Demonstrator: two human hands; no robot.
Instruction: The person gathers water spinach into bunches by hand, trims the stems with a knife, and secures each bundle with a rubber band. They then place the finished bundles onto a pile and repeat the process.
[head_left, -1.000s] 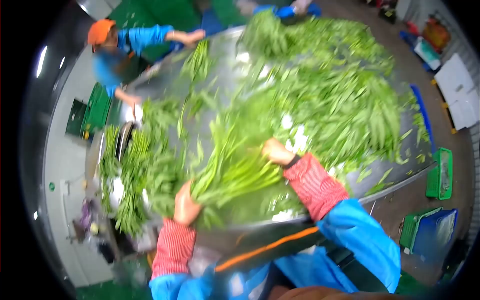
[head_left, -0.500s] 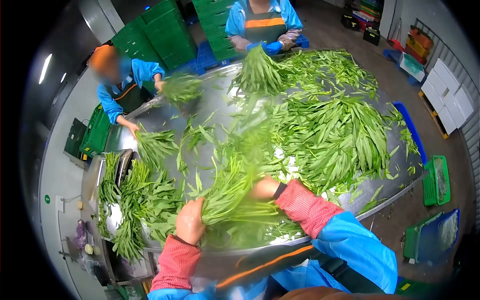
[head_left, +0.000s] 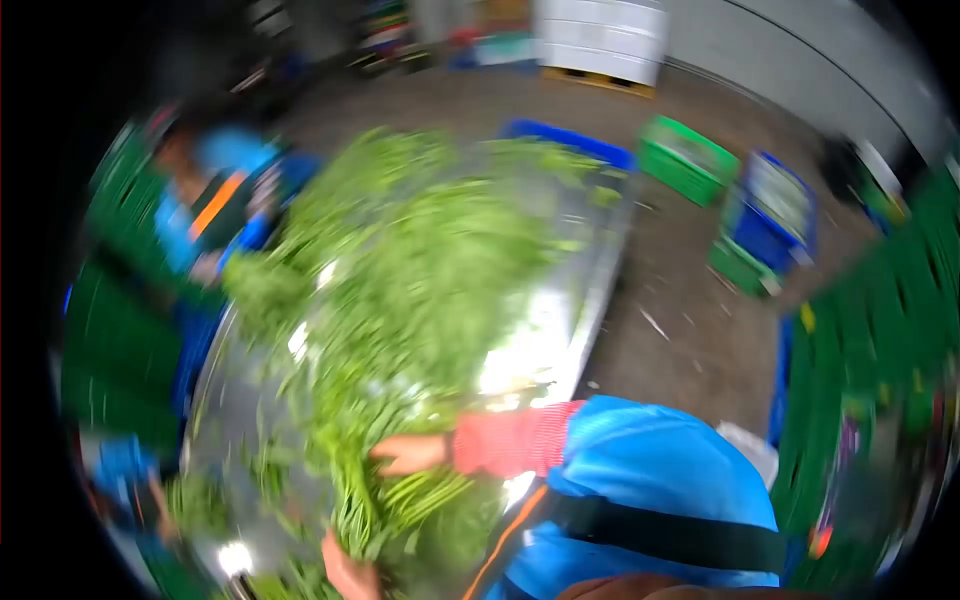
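Long-leaved greens with pale stalks, which look like water spinach, are between my hands. My left hand [head_left: 350, 572], low in the view, is closed round the stalks of a bunch of greens [head_left: 352, 505]. My right hand [head_left: 412, 454] lies at the upper side of this bunch, its fingers stretched out and touching the stalks; blur hides the fingertips. More loose stalks [head_left: 430, 495] fan out just below my right hand. Beyond both hands a large heap of greens [head_left: 440, 260] covers the metal table [head_left: 590, 330].
A co-worker [head_left: 225, 200] in blue gloves stands at the left side, holding greens; another person [head_left: 130, 490] is at the lower left. Green crates [head_left: 685, 160] and a blue crate [head_left: 775, 210] sit on the floor. Stacked green crates [head_left: 870, 340] stand at right, white boxes [head_left: 600, 40] behind.
The view has swung to the right and is blurred. My left hand still holds the bunch. My right hand has stretched out against its stalks.
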